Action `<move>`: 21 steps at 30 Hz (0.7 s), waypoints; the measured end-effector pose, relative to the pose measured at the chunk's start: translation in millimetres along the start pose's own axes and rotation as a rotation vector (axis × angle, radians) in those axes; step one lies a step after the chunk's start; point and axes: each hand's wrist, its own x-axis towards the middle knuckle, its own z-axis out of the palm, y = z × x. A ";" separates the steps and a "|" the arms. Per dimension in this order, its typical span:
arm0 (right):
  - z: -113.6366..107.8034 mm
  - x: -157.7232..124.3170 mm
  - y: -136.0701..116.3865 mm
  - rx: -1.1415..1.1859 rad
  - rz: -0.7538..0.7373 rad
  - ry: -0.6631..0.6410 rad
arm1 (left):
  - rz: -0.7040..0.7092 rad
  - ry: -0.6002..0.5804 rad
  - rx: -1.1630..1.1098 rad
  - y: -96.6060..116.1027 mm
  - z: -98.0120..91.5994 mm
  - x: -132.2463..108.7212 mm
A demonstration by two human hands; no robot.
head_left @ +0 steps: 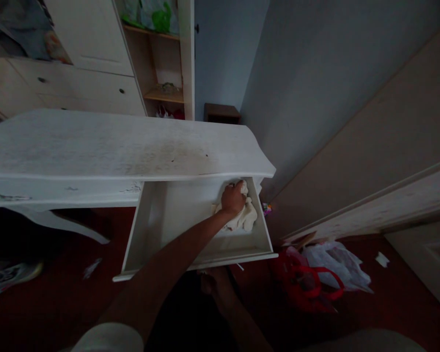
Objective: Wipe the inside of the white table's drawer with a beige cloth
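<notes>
A cream cloth [250, 215] lies crumpled in the right part of a pulled-out white drawer [183, 205]. My left hand [233, 198] is closed on this cloth, pressing it against the drawer's inside near the back right corner. The left forearm crosses over the drawer's front edge. Below that front edge, in shadow, my right hand [213, 282] is held with its fingers curled close to the drawer front. What those fingers grip is too dark to make out. The drawer belongs to a white table [95, 142] with dark smudges on its top.
A wall [315, 98] runs close along the right side. On the red floor at right lie a red bag [304, 283] and a white plastic bag [337, 264]. A shoe [11, 278] is at far left. Behind the table stands a white cabinet [91, 93] with open shelves.
</notes>
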 end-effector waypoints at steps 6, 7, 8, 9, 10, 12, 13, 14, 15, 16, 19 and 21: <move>-1.2 1.6 1.8 -0.008 -0.011 -0.012 | 0.137 -0.226 0.159 13.7 2.1 -32.6; -1.5 1.9 2.2 -0.002 -0.021 -0.012 | 0.157 -0.255 0.163 14.9 3.0 -41.2; -1.9 2.1 2.5 0.001 -0.029 -0.013 | 0.178 -0.281 0.161 15.8 3.8 -49.9; -2.4 2.4 3.0 0.002 -0.034 -0.015 | 0.196 -0.304 0.155 16.4 4.3 -58.0; -3.1 2.7 3.6 0.002 -0.036 -0.018 | 0.207 -0.325 0.147 16.8 4.5 -64.8; -4.6 3.5 5.2 0.000 -0.039 -0.027 | 0.218 -0.380 0.129 16.8 3.5 -73.2; -5.4 3.9 6.0 -0.006 -0.039 -0.030 | 0.223 -0.421 0.124 16.5 2.3 -74.8; -6.2 4.3 6.8 -0.012 -0.040 -0.032 | 0.231 -0.467 0.122 15.9 0.8 -75.1; -6.8 4.6 7.4 -0.020 -0.041 -0.035 | 0.241 -0.510 0.122 15.1 -1.0 -74.5; -7.2 4.9 7.6 -0.028 -0.041 -0.038 | 0.258 -0.545 0.124 14.1 -2.9 -73.7; -6.9 5.0 5.6 -0.038 -0.030 -0.034 | 0.335 -0.584 0.104 10.4 -8.8 -73.5; -6.1 4.7 2.6 -0.047 -0.032 -0.024 | 0.392 -0.604 0.046 7.5 -13.1 -75.8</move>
